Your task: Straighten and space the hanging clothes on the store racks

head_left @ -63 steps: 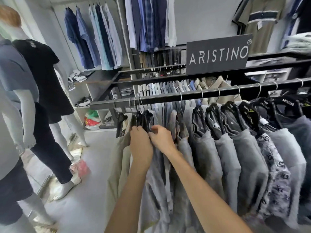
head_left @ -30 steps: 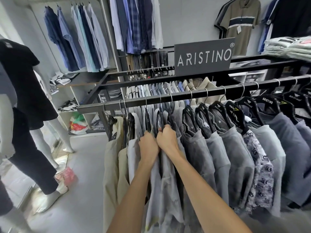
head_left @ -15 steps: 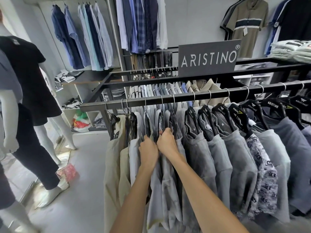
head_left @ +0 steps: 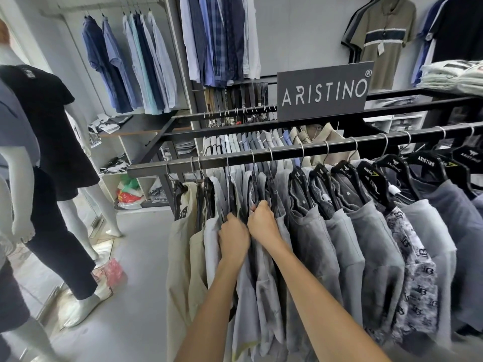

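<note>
Compared with two seconds back, both hands sit farther right along the rail [head_left: 326,148], and the hangers [head_left: 207,188] at its left end, bunched then, now hang with gaps between them. Over the last half second I see almost no shift.

From the head camera I watch the left hand [head_left: 234,239] and right hand [head_left: 264,223] side by side, knuckles nearly touching, just below the rail. Each has its fingers curled into the grey shirts [head_left: 261,283] at shoulder height. The left grips cloth under one black hanger and the right grips the next one along. I cannot tell whether the fingertips reach the hangers themselves.

These shirts hang left of centre on the near rail, with a beige garment [head_left: 180,244] at the far left end. To the right are darker grey tops and a patterned shirt [head_left: 413,270]. Behind the rail stands the ARISTINO sign [head_left: 324,91], and a mannequin [head_left: 52,126] in black stands at left.
</note>
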